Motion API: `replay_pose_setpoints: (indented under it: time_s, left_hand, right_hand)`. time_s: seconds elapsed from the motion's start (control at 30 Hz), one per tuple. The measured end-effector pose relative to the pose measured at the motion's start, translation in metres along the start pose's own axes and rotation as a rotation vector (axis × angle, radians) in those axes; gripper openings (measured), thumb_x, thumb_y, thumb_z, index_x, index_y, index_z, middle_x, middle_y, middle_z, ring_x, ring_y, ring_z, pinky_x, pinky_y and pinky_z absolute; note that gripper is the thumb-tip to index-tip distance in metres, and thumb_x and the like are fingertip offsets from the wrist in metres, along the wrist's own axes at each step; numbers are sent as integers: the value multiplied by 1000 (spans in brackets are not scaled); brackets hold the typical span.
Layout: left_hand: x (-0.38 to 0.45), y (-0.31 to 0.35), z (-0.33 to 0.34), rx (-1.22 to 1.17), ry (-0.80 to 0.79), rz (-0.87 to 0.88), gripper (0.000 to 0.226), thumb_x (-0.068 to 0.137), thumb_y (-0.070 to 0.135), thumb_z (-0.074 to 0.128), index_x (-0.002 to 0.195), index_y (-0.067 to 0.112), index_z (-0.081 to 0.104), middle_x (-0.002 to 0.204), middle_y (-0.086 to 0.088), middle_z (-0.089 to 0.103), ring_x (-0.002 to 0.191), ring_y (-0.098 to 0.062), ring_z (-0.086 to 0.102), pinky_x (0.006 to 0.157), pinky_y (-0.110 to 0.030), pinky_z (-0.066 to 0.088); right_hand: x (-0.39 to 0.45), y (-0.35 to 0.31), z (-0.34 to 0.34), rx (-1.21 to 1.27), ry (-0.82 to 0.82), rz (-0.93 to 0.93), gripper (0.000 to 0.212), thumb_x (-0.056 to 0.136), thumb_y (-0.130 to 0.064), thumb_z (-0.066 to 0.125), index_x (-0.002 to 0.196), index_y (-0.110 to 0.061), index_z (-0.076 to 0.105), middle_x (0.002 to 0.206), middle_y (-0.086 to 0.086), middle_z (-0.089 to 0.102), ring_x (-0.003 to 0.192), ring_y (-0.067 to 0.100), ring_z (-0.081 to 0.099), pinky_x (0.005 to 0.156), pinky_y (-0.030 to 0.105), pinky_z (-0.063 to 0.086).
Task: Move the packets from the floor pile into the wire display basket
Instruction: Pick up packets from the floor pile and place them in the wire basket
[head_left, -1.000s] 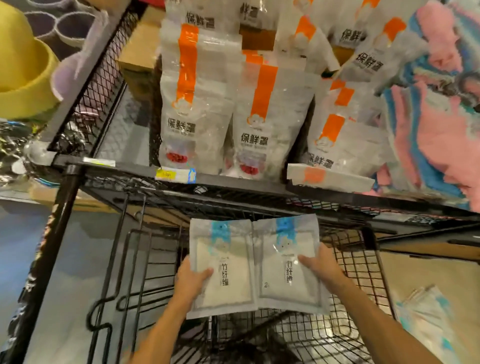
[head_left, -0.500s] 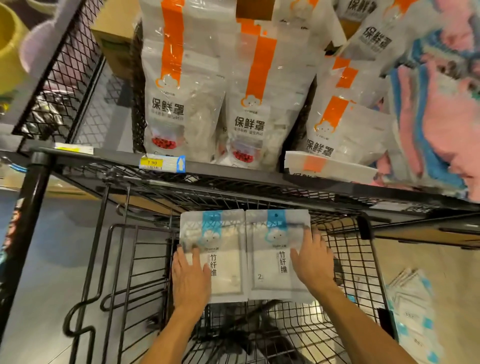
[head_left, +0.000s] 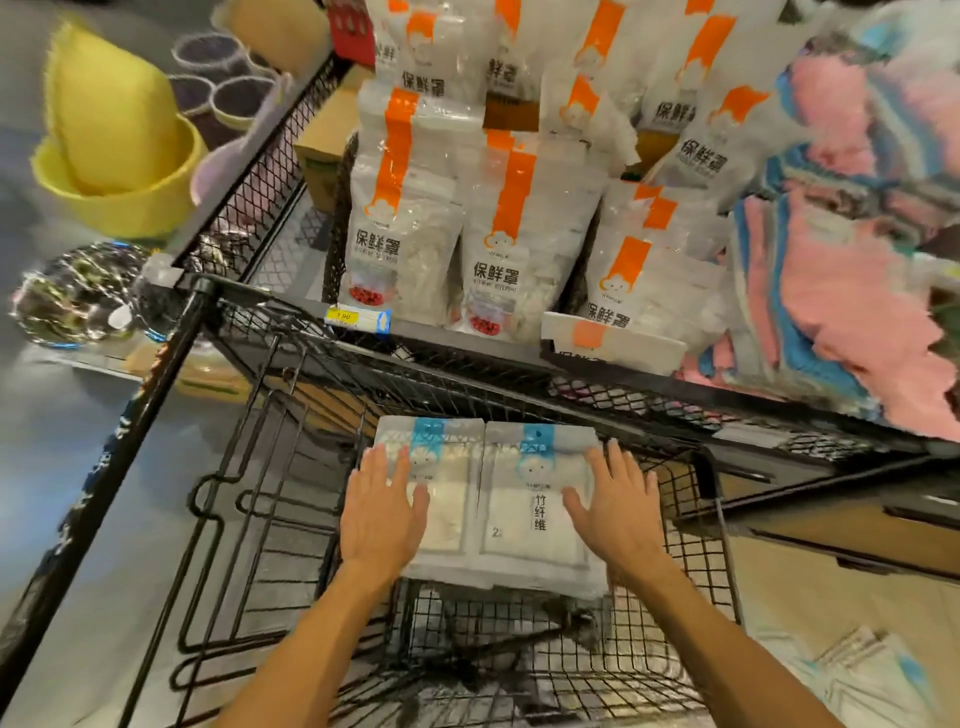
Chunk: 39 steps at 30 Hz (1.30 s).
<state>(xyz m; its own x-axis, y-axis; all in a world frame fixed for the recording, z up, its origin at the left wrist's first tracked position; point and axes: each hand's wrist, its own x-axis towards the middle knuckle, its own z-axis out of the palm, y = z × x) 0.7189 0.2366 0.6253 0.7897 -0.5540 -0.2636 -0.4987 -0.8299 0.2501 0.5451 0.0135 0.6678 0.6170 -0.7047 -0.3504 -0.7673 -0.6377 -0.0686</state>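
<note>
Since a second ago the two blue-banded packets have gone from being held up in the hands to lying flat, side by side, in the far end of the wire display basket (head_left: 691, 525), tucked under the shelf edge at about 12 o'clock from the wrists. The grip has gone too: the left hand (head_left: 382, 512) now lies with straight, spread fingers on the left packet (head_left: 447, 499), and the right hand (head_left: 618, 512) lies open, fingers fanned wide, over the right edge of the right packet (head_left: 530, 499); neither hand curls round anything. By the look of it, this pair is delivered and is only being patted square, so the next step would be to go back for more. The floor pile (head_left: 862, 675) shows at about 4 o'clock, low right on the pale floor, with several packets there to shift. The packets are flat, soft rectangular pouches of glossy plastic, white with a blue strip at the top. The basket is thin black wire in an open grid, with looped rods on its left side. Above it, orange-striped bags (head_left: 405, 244) stand upright on a black mesh shelf (head_left: 519, 374), their film crinkled and shiny.
</note>
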Motion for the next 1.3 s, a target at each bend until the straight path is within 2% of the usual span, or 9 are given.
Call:
replay_pose_setpoints:
  time_s: [0.1, 0.27, 0.47, 0.6, 0.77, 0.93, 1.07, 1.2, 1.3]
  left_hand:
    - [-23, 21, -19, 32, 25, -4, 65, 107, 48, 29, 162, 16, 20, 169, -16, 15, 157, -30, 11, 127, -45, 12]
    - [-68, 59, -45, 38, 149, 56, 68, 100, 49, 30, 156, 12, 39, 160, -18, 38, 150, -34, 31, 120, -51, 29]
    - [-101, 110, -68, -2, 190, 216, 70, 100, 54, 28, 160, 17, 30, 166, -14, 27, 154, -30, 23, 126, -47, 22]
    - [-119, 143, -74, -50, 175, 348, 75, 97, 59, 18, 161, 21, 29, 168, -9, 24, 156, -26, 19, 126, -43, 18]
    - [-150, 176, -63, -28, 77, 547, 67, 104, 56, 24, 162, 23, 21, 171, -3, 11, 158, -21, 8, 127, -39, 5]
    - [-193, 212, -29, -59, -42, 764, 86, 90, 68, 6, 162, 24, 22, 170, -4, 16, 158, -21, 9, 128, -43, 13]
    - [-239, 248, -10, -2, -114, 882, 80, 94, 65, 12, 164, 27, 14, 171, -2, 6, 158, -20, 3, 128, -41, 8]
    - [-271, 275, 2, 50, -152, 988, 76, 96, 63, 12, 164, 27, 10, 172, 0, 4, 158, -18, 0, 126, -37, -1]
    - [-288, 296, 13, 84, -159, 1031, 69, 105, 58, 24, 164, 27, 9, 172, 0, 5, 158, -17, -1, 125, -36, -3]
  right_hand:
    - [-20, 17, -23, 67, 47, -21, 74, 102, -61, 39, 163, -26, 19, 172, 7, 12, 159, 29, 11, 128, 55, 11]
    - [-56, 58, -56, 100, 113, -52, 76, 101, -66, 35, 164, -28, 19, 173, 5, 9, 159, 28, 10, 128, 54, 7]
    - [-111, 108, -80, 111, 179, 11, 77, 99, -71, 29, 164, -29, 19, 173, 4, 10, 159, 27, 11, 128, 53, 8]
    - [-159, 142, -81, 155, 231, 154, 80, 98, -73, 28, 164, -29, 20, 173, 2, 11, 158, 26, 14, 128, 53, 11]
    - [-248, 186, -60, 274, 268, 418, 80, 98, -73, 31, 163, -28, 19, 172, 3, 14, 157, 27, 16, 126, 49, 19]
    - [-359, 221, -17, 292, 294, 679, 83, 95, -76, 31, 161, -26, 26, 169, 5, 26, 154, 28, 26, 124, 51, 24]
    - [-438, 247, 11, 296, 277, 869, 110, 76, -89, -1, 162, -26, 26, 170, 6, 22, 155, 28, 26, 124, 51, 25]
    - [-494, 276, 47, 333, 267, 1030, 113, 76, -92, -7, 161, -26, 27, 168, 4, 29, 150, 28, 36, 120, 52, 35]
    - [-525, 291, 68, 405, 256, 1111, 101, 83, -91, 4, 161, -30, 24, 168, 2, 30, 150, 28, 36, 120, 53, 34]
